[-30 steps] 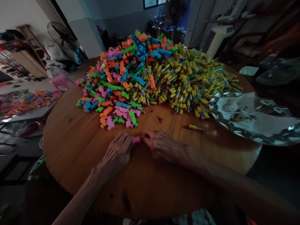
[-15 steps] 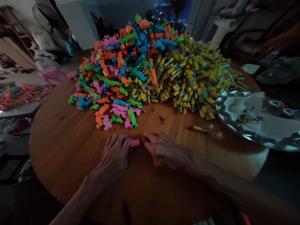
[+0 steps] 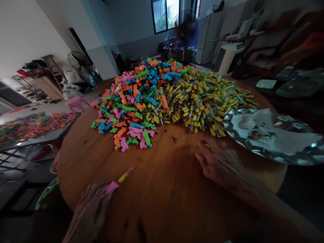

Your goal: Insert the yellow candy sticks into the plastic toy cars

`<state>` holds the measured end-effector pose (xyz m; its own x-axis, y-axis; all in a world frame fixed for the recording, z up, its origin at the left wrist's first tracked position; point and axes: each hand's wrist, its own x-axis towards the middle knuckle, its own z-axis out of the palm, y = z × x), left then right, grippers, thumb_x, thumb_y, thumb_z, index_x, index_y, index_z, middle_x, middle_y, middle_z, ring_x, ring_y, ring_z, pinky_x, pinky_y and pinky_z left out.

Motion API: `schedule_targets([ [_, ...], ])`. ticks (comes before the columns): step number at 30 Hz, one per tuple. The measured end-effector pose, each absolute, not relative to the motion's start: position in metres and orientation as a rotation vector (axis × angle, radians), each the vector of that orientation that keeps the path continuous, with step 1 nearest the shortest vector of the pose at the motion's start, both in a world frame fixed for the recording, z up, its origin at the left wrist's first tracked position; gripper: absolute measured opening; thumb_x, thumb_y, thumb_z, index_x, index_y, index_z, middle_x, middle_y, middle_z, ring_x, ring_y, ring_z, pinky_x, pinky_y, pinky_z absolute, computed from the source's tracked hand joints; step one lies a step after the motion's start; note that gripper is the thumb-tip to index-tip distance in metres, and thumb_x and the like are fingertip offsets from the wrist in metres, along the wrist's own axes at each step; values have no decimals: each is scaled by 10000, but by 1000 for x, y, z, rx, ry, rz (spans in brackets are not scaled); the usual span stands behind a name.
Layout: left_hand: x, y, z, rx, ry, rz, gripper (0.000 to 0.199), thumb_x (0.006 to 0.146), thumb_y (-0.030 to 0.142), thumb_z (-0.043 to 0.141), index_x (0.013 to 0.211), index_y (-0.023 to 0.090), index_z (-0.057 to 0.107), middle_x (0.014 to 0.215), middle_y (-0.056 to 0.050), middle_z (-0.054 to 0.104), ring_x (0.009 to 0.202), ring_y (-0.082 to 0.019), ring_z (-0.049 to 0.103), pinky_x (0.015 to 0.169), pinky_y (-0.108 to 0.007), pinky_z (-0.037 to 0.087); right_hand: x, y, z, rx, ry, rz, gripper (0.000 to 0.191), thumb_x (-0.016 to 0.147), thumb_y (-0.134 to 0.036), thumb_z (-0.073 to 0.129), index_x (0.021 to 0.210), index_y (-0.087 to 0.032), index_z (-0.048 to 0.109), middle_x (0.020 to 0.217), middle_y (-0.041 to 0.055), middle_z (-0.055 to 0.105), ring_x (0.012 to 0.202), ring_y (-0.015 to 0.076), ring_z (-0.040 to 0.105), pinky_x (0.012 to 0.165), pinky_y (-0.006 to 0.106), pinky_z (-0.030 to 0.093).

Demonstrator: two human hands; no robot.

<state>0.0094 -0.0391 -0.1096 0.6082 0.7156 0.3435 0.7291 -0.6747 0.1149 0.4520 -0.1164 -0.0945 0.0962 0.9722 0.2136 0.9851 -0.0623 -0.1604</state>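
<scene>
Over the round wooden table (image 3: 157,195), a yellow-tipped pink plastic toy (image 3: 111,187) is held by the left hand (image 3: 91,206); the right hand's (image 3: 218,163) grip can't be told.

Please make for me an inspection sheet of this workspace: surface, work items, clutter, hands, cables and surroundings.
Surface: round wooden table, dark knots visible.
Work items: heap of coloured plastic pieces, touching a heap of yellow-wrapped tubes; pink piece with a yellow tube at its end.
Clutter: shiny silver tray at the right edge, holding white paper and small scraps.
Hands: left hand holds the pink piece; right hand is low over the table, a bit of yellow at its fingers, grip unclear.
Cables: nothing seen near the hands; background too dark to judge.
Surroundings: pink stool, standing fan and window behind.
</scene>
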Motion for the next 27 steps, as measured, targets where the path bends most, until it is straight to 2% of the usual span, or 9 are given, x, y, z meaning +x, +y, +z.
schedule_targets([
  [3, -37, -46, -95, -2613, -1391, -532, 236, 965, 368, 503, 1173, 280, 570, 1151, -85, 657, 1058, -289, 622, 880, -447, 516, 483, -123, -111, -2178, -1895, -141, 254, 964, -284, 424, 1093, -189, 621, 1111, 163, 585, 689, 227, 584, 532, 334, 375],
  [5, -37, -41, -83, -2475, -1447, -578, 240, 945, 405, 524, 1139, 278, 581, 1125, -90, 655, 1049, -317, 612, 871, -485, 508, 491, -122, -117, -2116, -1950, -126, 242, 959, -246, 412, 1054, -210, 631, 1084, 156, 591, 705, 230, 584, 556, 345, 396],
  [9, 37, -18, -66, -2573, -1475, -675, 249, 960, 422, 502, 1128, 255, 580, 1086, -73, 656, 1013, -271, 624, 886, -437, 500, 482, -114, -113, -2138, -2023, -103, 258, 948, -163, 401, 1040, -203, 638, 1037, 142, 601, 732, 224, 590, 554, 326, 382],
  [13, 141, 19, -63, -2663, -1497, -669, 324, 961, 490, 490, 998, 200, 631, 955, -71, 675, 906, -234, 630, 788, -347, 464, 460, -107, -108, -2128, -2110, -60, 317, 914, -103, 462, 1174, -205, 612, 1121, 116, 624, 721, 186, 592, 558, 305, 343],
  [17, 204, 52, -67, -2582, -1713, -387, 394, 941, 507, 484, 768, 182, 625, 747, -54, 639, 669, -172, 541, 611, -289, 307, 450, -107, -105, -2106, -2177, 4, 419, 877, -59, 442, 1247, -183, 594, 1164, 130, 614, 732, 179, 598, 573, 319, 318],
  [21, 222, 65, -70, -2520, -1800, -328, 365, 892, 472, 531, 677, 182, 581, 598, -25, 532, 550, -142, 428, 570, -294, 200, 451, -106, -99, -2117, -2167, 51, 422, 908, -84, 392, 1265, -166, 601, 1173, 146, 604, 724, 172, 590, 578, 324, 289],
  [24, 216, 58, -67, -2558, -1767, -337, 305, 875, 407, 552, 665, 187, 551, 606, -14, 519, 569, -145, 430, 573, -289, 213, 452, -104, -96, -2037, -2140, 132, 373, 923, -117, 410, 1220, -173, 629, 1123, 129, 624, 705, 161, 576, 571, 322, 270],
  [27, 201, 41, -63, -2849, -1506, -326, 247, 900, 372, 560, 740, 186, 586, 699, -7, 574, 665, -147, 499, 625, -268, 302, 450, -99, -100, -1854, -2150, 223, 291, 947, -159, 442, 1140, -191, 657, 1042, 90, 642, 718, 152, 561, 593, 315, 297],
])
